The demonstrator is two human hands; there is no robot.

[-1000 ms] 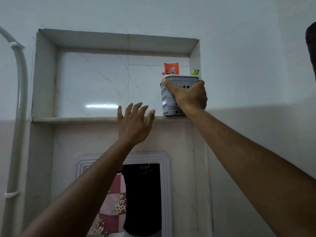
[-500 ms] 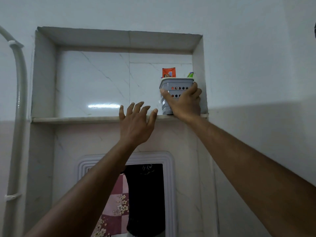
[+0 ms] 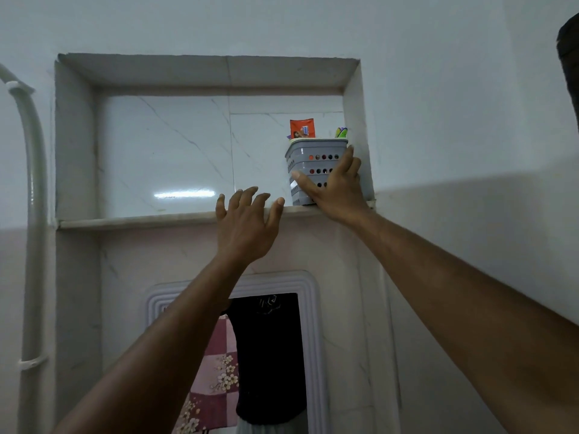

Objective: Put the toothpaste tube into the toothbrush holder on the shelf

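The grey perforated toothbrush holder [image 3: 315,151] stands on the marble shelf [image 3: 141,220], tucked into the right corner of the wall niche. The orange end of the toothpaste tube [image 3: 301,128] sticks up out of its top, and a green toothbrush tip [image 3: 341,132] shows at its right. My right hand [image 3: 336,192] lies flat against the holder's front, fingers straight, thumb across its lower left. My left hand [image 3: 247,227] hovers with spread fingers just below the shelf edge, left of the holder, holding nothing.
A white pipe [image 3: 33,183] runs up the wall left of the niche. Below the shelf is a white ribbed frame [image 3: 310,308] around a dark cloth and a pink floral fabric [image 3: 216,371]. A dark object [image 3: 568,57] juts in at the top right.
My right hand set the holder back into the niche corner, and its grip around the holder has flattened to straight fingers on the front. My left hand stayed near the shelf edge.
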